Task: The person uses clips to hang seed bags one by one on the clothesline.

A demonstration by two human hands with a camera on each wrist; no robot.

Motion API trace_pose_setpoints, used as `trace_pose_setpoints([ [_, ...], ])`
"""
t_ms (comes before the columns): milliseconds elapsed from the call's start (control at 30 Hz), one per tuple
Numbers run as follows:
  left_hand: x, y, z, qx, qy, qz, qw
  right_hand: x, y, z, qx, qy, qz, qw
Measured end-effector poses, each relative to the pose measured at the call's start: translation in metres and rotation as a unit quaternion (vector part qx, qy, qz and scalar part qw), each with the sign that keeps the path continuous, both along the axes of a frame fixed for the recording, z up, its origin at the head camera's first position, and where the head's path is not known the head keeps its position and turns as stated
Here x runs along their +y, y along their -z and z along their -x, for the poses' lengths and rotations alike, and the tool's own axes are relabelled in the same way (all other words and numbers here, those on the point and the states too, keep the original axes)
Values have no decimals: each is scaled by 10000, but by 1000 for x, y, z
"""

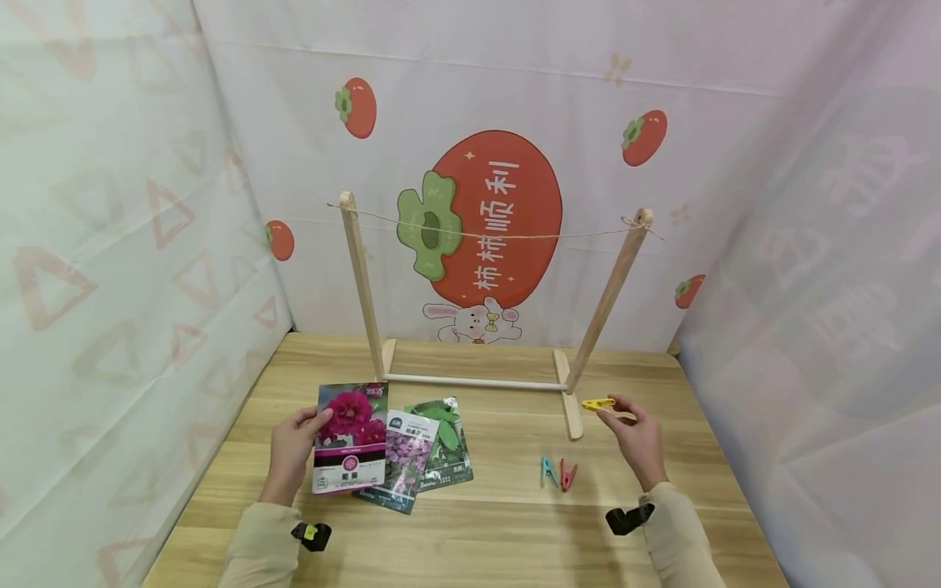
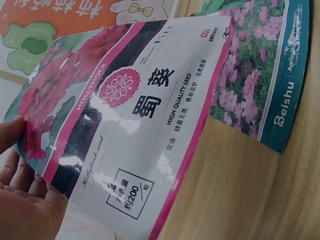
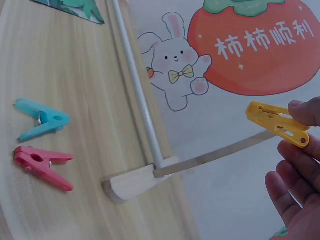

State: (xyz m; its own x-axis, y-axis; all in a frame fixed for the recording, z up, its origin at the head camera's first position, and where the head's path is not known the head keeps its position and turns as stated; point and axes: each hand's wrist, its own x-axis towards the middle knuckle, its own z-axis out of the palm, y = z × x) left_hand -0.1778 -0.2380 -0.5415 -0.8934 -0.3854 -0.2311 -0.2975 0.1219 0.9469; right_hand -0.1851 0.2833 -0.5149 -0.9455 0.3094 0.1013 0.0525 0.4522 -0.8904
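Wood-grain tabletop (image 1: 500, 535): left hand (image 1: 291, 449) pinches hollyhock seed packet (image 1: 350, 441) near 2 other packets (image 1: 450, 445); right hand (image 1: 638, 439) pinches yellow clothespin (image 1: 598, 404) near stand (image 1: 607, 302). Step: pick-up, apparently; next likely calls for raising both to twine (image 1: 515, 237).

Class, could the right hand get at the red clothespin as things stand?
Probably yes: nothing seems to block the right hand from the red clothespin, though that hand pinches the yellow clothespin.
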Motion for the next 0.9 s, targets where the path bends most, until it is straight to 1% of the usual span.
trace_pose_setpoints([
  [133, 4, -9, 5, 159, -38, -132, 9998, -3, -16, 3, 86, -91, 150, 9998],
  [233, 6, -14, 9, 291, -39, -235, 9993, -5, -25, 4, 197, -111, 116, 9997],
  [467, 8, -28, 16, 519, 5, -268, 9983, -7, -38, 6, 584, -232, -81, 9980],
  [633, 10, -41, 21, 676, -38, -316, 9972, -10, -47, 7, 763, -349, -178, 9963],
  [767, 13, -51, 26, 774, -26, -396, 9962, -14, -55, 11, 895, -304, -155, 9954],
  [900, 16, -60, 32, 908, 135, -512, 9945, -16, -63, 14, 1022, -212, -67, 9945],
])
